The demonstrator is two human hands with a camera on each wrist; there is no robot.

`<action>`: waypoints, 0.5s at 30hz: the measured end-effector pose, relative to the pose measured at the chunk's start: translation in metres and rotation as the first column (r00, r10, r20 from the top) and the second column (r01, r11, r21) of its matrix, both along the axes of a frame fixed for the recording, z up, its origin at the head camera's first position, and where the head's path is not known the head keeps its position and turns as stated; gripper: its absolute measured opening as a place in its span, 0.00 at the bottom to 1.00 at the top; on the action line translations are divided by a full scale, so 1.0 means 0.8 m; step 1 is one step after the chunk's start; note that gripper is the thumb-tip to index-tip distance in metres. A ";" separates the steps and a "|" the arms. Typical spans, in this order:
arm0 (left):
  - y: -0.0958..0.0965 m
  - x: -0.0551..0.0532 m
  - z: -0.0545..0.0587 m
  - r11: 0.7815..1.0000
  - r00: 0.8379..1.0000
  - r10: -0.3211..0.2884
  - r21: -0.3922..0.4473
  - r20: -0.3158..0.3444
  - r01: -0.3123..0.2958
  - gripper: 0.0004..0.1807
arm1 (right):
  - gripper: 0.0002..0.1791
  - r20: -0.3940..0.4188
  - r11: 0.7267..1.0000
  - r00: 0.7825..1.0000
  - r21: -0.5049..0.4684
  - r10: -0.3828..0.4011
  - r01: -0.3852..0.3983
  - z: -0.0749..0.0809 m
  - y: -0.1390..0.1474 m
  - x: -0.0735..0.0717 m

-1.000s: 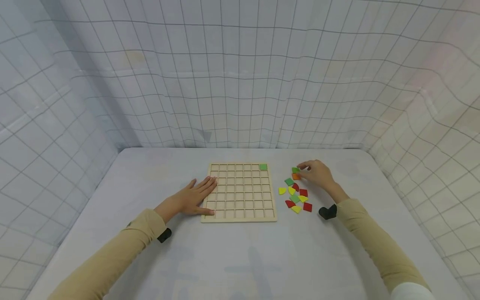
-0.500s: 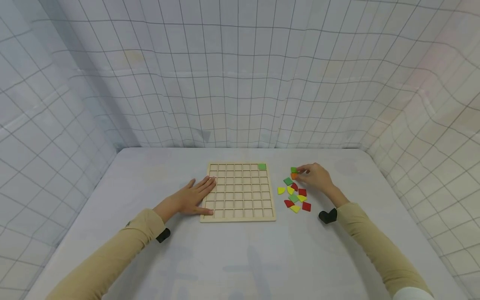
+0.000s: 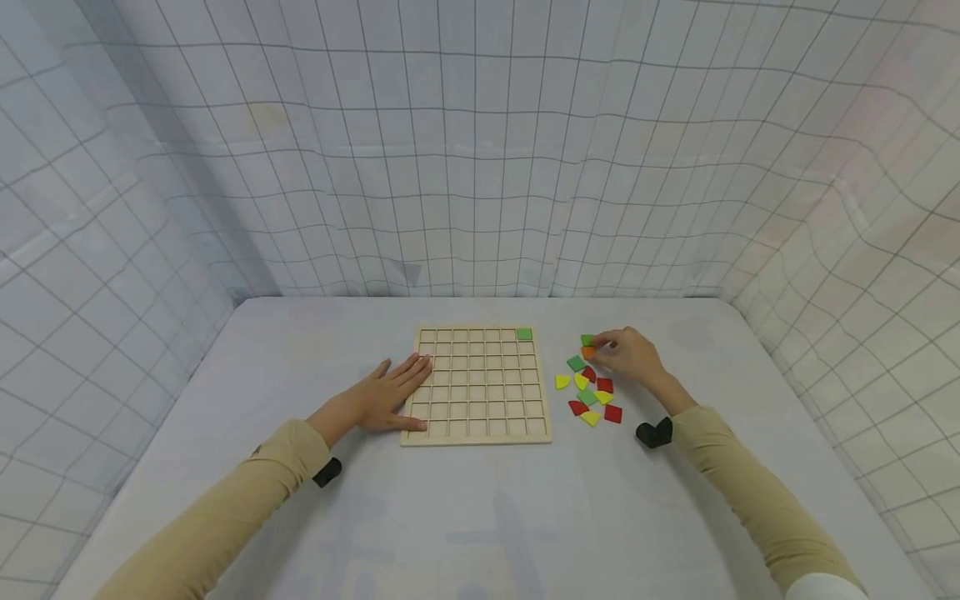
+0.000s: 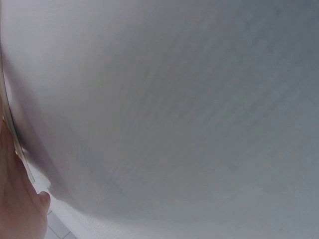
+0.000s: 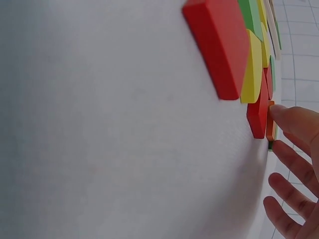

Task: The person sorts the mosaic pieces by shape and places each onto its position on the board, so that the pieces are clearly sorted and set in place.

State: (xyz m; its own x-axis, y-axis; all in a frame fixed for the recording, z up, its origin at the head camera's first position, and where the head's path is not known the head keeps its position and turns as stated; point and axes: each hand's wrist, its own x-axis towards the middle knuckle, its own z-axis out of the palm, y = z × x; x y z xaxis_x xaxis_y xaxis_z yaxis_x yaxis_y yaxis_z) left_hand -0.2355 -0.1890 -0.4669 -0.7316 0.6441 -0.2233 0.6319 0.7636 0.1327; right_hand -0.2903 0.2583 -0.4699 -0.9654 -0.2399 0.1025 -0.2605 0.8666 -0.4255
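Observation:
My left hand (image 3: pixel 382 396) lies flat with spread fingers on the left edge of a wooden grid board (image 3: pixel 477 439), thumb at the lower left cells. One green square tile (image 3: pixel 524 334) sits in the board's top right cell. To the board's right, my right hand (image 3: pixel 628 354) pinches an orange tile (image 3: pixel 588 352) between thumb and index finger. A green tile (image 3: pixel 587 340) lies just beyond it, by the index fingertip. In the right wrist view the thumb touches the orange tile (image 5: pixel 270 122) and the other fingers are loosely bent.
Between board and right hand lie several loose tiles: a green square (image 3: pixel 576 363), a yellow quarter-round (image 3: pixel 562 382), a red square (image 3: pixel 613 414) and others, some overlapping. Black wrist-camera mounts (image 3: pixel 655 432) hang beneath both sleeves. A white grid-patterned curtain (image 3: pixel 480 167) surrounds the white table (image 3: pixel 480 517).
The right hand has shifted slightly toward me, its fingers moving from beside the green tile to the orange one. The left hand stays on the board.

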 end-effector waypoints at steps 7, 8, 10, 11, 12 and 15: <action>0.001 -0.001 -0.001 1.000 1.000 0.005 0.000 -0.005 -0.005 0.56 | 0.17 -0.014 0.999 0.999 0.019 0.029 -0.029 -0.003 0.001 -0.003; 0.001 -0.001 -0.001 1.000 1.000 0.006 0.000 -0.004 -0.006 0.56 | 0.17 -0.014 0.999 0.999 0.023 0.031 -0.031 -0.004 0.001 -0.004; 0.002 -0.001 -0.001 1.000 1.000 0.007 -0.001 -0.002 -0.007 0.56 | 0.17 -0.015 0.999 0.999 0.033 0.035 -0.034 -0.005 0.002 -0.004; 0.002 -0.001 -0.001 1.000 1.000 0.007 0.000 -0.001 -0.007 0.56 | 0.18 -0.016 0.999 0.999 0.037 0.036 -0.036 -0.005 0.002 -0.004; 0.002 -0.001 -0.001 1.000 1.000 0.007 0.001 0.000 -0.007 0.56 | 0.18 -0.016 0.999 0.999 0.041 0.034 -0.033 -0.004 0.002 -0.004; 0.001 -0.001 -0.001 1.000 1.000 0.007 0.000 0.000 -0.007 0.56 | 0.18 -0.018 0.998 0.999 0.051 0.035 -0.034 -0.004 0.002 -0.003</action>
State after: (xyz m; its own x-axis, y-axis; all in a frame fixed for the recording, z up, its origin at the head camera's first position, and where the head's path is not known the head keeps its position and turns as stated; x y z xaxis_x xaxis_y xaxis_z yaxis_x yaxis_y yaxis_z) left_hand -0.2361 -0.1880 -0.4673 -0.7358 0.6392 -0.2238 0.6267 0.7679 0.1326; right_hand -0.2930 0.2598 -0.4730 -0.9545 -0.2781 0.1077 -0.2980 0.8774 -0.3760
